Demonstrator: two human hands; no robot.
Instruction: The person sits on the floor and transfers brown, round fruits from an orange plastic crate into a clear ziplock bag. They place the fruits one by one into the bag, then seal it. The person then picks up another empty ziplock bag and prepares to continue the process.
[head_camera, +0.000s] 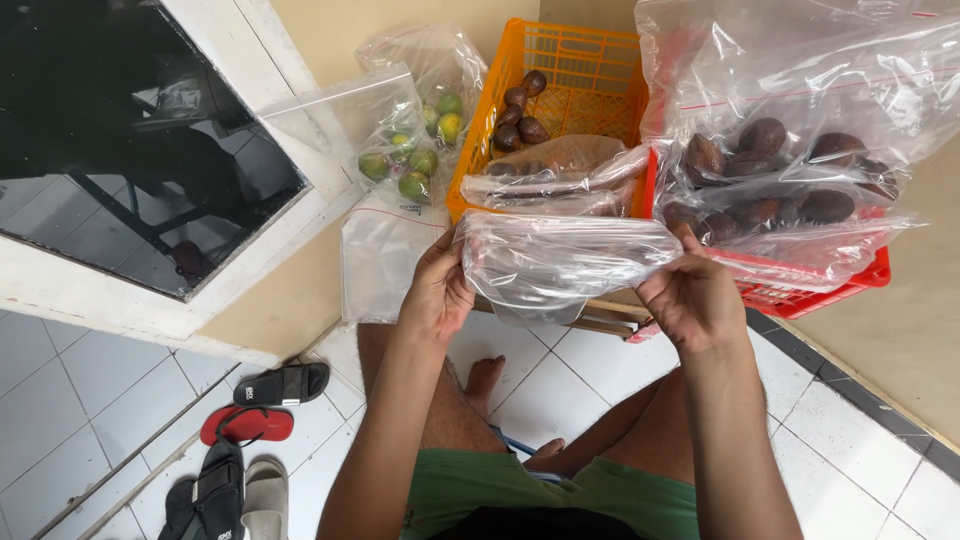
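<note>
I hold a clear plastic zip bag (560, 262) stretched between both hands at chest height. My left hand (438, 292) grips its left end and my right hand (690, 296) pinches its right end. The bag looks empty. Just beyond it stands an orange crate (590, 60) with several dark brown avocados (520, 115) and filled clear bags lying across its front. To the right a red crate (800, 285) carries large clear bags of dark avocados (770, 170).
Clear bags of green fruit (415, 140) lie on the tan ledge at the left, with an empty bag (380, 260) below them. A dark glass pane (120, 130) is at far left. Sandals (250, 440) lie on the white tiled floor.
</note>
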